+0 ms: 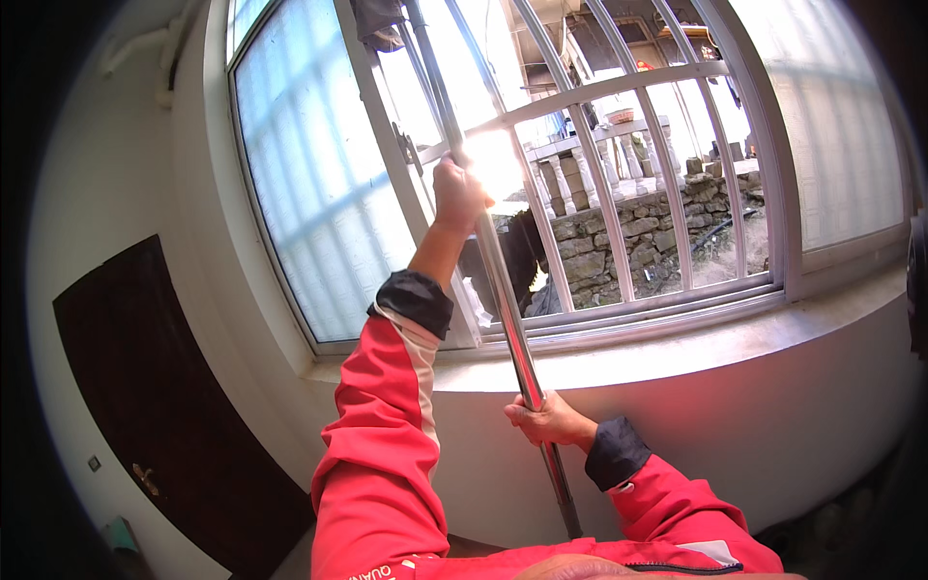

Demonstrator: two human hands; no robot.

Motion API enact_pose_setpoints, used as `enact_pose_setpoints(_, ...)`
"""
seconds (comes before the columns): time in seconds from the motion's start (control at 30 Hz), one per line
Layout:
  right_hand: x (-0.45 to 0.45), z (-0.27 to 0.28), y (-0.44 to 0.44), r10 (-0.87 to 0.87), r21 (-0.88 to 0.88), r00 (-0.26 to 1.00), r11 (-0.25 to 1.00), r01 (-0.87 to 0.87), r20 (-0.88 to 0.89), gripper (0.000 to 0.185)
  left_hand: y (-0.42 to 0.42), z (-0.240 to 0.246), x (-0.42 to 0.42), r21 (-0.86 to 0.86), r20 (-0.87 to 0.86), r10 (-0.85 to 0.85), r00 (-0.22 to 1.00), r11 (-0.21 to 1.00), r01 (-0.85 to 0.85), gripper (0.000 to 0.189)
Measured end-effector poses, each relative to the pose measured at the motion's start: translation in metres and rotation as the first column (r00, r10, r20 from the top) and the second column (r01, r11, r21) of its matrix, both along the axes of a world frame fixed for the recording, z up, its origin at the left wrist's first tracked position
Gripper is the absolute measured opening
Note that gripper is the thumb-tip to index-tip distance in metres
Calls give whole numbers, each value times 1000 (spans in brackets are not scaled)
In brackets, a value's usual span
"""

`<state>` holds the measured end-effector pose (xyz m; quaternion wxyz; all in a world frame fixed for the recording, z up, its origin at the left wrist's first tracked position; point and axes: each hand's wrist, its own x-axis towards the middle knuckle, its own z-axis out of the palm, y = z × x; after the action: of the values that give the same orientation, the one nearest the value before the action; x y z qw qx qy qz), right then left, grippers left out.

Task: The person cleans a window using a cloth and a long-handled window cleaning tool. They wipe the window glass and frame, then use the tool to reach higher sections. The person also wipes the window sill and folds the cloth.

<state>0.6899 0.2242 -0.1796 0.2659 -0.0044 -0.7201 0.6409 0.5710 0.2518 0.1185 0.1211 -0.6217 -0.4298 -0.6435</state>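
A long shiny metal pole runs steeply from low in front of my chest up past the window. Higher up, my left hand grips it with the arm stretched out, in front of the window bars. My right hand is closed around the lower part, just below the sill's level. Under that hand the pole ends in a dark tip. At the top edge of the view a dark grey cloth hangs by the pole's upper end; whether it is fastened to the pole I cannot tell.
Metal security bars cross the window opening. A frosted pane stands at left, another at right. Below runs the window sill. A dark door is at far left. Outside are a stone wall and a white balustrade.
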Motion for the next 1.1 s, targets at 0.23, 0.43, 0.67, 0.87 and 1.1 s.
enact_pose_setpoints(0.23, 72, -74, -17, 8, -126, 991, 992, 9, 133, 28, -31, -90, 68, -22, 145, -246, 958, 968, 251, 20)
enact_pose_setpoints(0.43, 144, -137, -37, -88, -38, 974, 994, 98, 210, 26, -51, -158, 116, -34, 244, -372, 896, 920, 391, 24)
enact_pose_setpoints(0.67, 229, -209, -68, -154, -75, 930, 979, 189, 335, 26, -75, -236, 162, -139, 445, -510, 736, 773, 619, 12)
enact_pose_setpoints(0.87, 284, -249, -107, -202, -109, 893, 958, 266, 402, 24, -107, -282, 194, -183, 515, -550, 658, 679, 711, 9)
enact_pose_setpoints(1.1, 321, -273, -159, -212, -92, 836, 951, 297, 507, 24, -135, -291, 205, -105, 549, -622, 558, 611, 784, 21)
